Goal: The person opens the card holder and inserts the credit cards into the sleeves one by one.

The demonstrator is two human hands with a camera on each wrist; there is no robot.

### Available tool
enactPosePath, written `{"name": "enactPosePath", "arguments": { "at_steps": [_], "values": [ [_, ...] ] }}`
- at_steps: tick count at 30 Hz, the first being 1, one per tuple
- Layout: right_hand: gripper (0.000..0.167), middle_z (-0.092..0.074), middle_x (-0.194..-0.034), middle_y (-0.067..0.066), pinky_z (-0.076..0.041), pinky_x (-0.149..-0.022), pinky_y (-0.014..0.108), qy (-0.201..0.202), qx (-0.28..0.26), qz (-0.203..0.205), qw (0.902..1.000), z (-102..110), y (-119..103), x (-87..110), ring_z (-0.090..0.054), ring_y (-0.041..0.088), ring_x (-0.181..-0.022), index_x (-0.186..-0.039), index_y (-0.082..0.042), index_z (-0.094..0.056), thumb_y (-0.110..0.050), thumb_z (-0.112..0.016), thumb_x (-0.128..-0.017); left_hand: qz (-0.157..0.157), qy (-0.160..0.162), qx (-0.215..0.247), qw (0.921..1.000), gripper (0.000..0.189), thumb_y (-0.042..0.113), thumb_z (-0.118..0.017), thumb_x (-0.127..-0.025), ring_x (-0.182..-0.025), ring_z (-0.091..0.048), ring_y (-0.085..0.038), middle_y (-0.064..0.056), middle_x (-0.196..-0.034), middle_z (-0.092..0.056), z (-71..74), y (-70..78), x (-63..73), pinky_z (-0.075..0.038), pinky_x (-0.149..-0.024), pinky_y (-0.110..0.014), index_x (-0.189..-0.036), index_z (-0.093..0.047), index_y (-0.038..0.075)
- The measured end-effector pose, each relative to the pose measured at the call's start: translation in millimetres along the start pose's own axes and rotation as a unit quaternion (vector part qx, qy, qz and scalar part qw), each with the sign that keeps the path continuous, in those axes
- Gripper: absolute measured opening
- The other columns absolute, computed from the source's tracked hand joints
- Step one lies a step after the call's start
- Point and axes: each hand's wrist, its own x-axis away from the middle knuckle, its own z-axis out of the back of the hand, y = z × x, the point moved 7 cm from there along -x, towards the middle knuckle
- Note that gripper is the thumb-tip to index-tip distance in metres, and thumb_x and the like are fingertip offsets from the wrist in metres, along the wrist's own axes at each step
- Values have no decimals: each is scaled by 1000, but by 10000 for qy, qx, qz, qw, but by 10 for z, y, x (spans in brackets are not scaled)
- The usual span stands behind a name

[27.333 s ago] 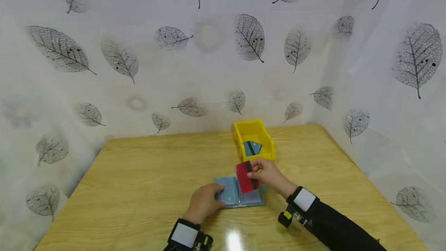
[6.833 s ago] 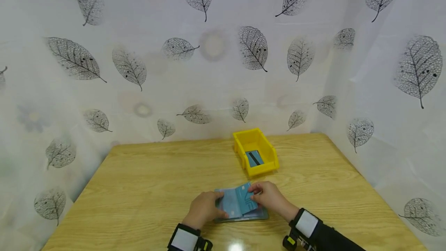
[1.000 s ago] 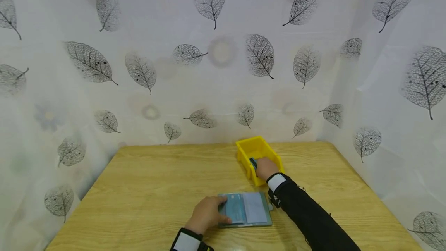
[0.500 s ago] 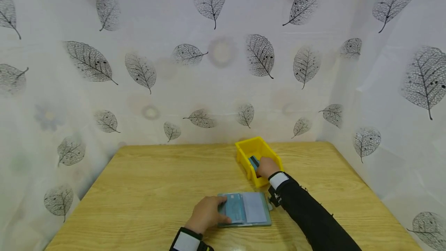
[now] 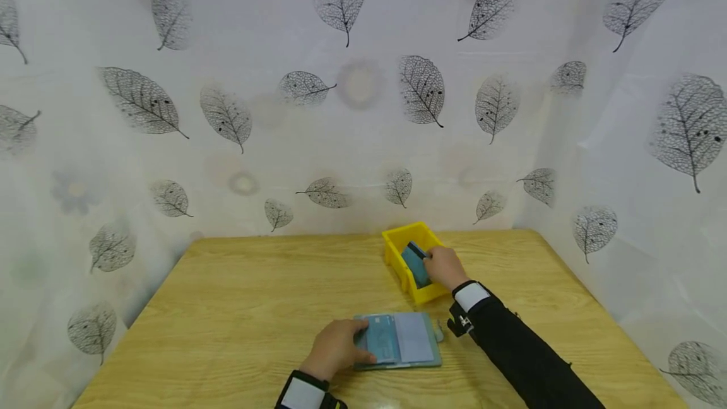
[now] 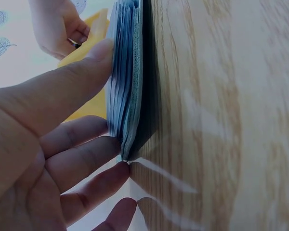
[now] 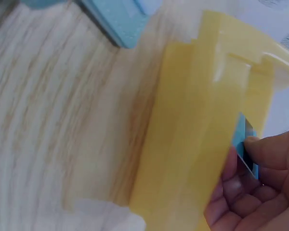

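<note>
An open card holder (image 5: 414, 337) with clear pocket pages lies on the table, a light blue card (image 5: 382, 338) showing on its left page. My left hand (image 5: 334, 351) holds the holder's left edge; in the left wrist view its thumb presses on the stacked pages (image 6: 123, 72) while the fingers touch their edge. Over the front of a yellow bin (image 5: 404, 279), my right hand (image 5: 445, 267) pinches a blue bank card (image 5: 414, 264) with a black stripe. The right wrist view shows this card (image 7: 241, 134) tilted between thumb and fingers, partly behind the bin wall.
The wooden table (image 5: 272, 289) spreads around the holder and bin. A small clasp tab (image 5: 439, 332) sticks out from the holder's right side. Behind the table hangs a white curtain (image 5: 352, 144) with leaf prints.
Earlier my right hand held a red card, then a light blue one over the holder. In the last second it has drawn the striped card up inside the bin. My left hand keeps its place.
</note>
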Motion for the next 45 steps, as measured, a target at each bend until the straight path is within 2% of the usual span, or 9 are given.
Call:
{"name": "enactPosePath", "arguments": {
  "at_steps": [7,12,18,24,30,34,40,43,45],
  "values": [
    [16,-57,-85,16,-57,-65,35,38,-1435,-193,9895,235,0,117,-68,27,-72,-105,7,-58,-6,-53,-97,-119,-83,71,9999,64,31,-89,-67,-115,-59,-34,-13,-123,-65,8,17,-10,-46,-94,-50,-124,-67,9],
    [20,-43,-73,9,-58,-70,43,-254,-2266,288,9732,248,-223,310,-69,33,-75,-81,-3,-41,-3,-54,-96,-197,-109,86,9997,65,32,-88,-68,-115,-59,-36,-15,-123,-65,21,15,-5,-46,-94,-51,-124,-66,7],
    [25,-51,-74,9,-58,-69,43,-929,-2740,1051,9515,129,-527,642,-70,38,-79,-79,-4,-37,-1,-54,-97,-233,-23,266,9994,61,31,-85,-74,-113,-59,-38,-17,-122,-65,33,39,6,-46,-94,-53,-125,-64,4],
    [15,-57,-84,10,-58,-67,43,-1354,-2886,1359,9381,11,-687,910,-70,38,-78,-86,0,-48,-4,-56,-97,-324,510,799,9950,63,31,-79,-81,-111,-60,-38,-19,-125,-62,117,86,41,-48,-90,-55,-132,-56,1],
    [9,-56,-84,10,-58,-67,46,-1599,-3196,1317,9246,-99,-682,1022,-69,42,-77,-90,3,-52,-2,-56,-96,-871,1423,1539,9739,35,30,-67,-93,-78,-66,-14,-3,-92,-71,271,225,104,-54,-66,-31,-116,-66,3],
    [9,-57,-83,9,-57,-69,49,-1703,-3302,1259,9199,-148,-669,1053,-69,42,-77,-90,3,-52,-2,-55,-97,-1152,1894,1697,9602,18,21,-66,-94,-68,-62,-5,2,-80,-71,335,311,136,-49,-59,-22,-100,-70,5],
    [13,-54,-81,8,-57,-71,50,-1845,-3510,1066,9118,-199,-653,1082,-71,34,-79,-86,1,-49,-3,-55,-97,-1033,1940,1796,9589,10,17,-66,-93,-68,-63,-6,2,-79,-69,332,345,125,-49,-58,-21,-93,-67,6],
    [13,-56,-82,7,-57,-70,49,-1789,-3388,1130,9168,-187,-652,1093,-70,31,-78,-87,2,-50,-5,-57,-97,-923,1869,1918,9590,8,14,-65,-93,-67,-59,-6,2,-77,-67,320,336,101,-48,-57,-21,-91,-65,6],
    [12,-60,-87,8,-58,-71,43,-1672,-3031,1283,9294,-173,-632,1089,-68,29,-81,-94,3,-57,-8,-59,-96,-863,1787,2010,9593,7,12,-65,-93,-66,-58,-6,2,-77,-66,310,324,86,-47,-56,-21,-91,-64,6]
  ]
}}
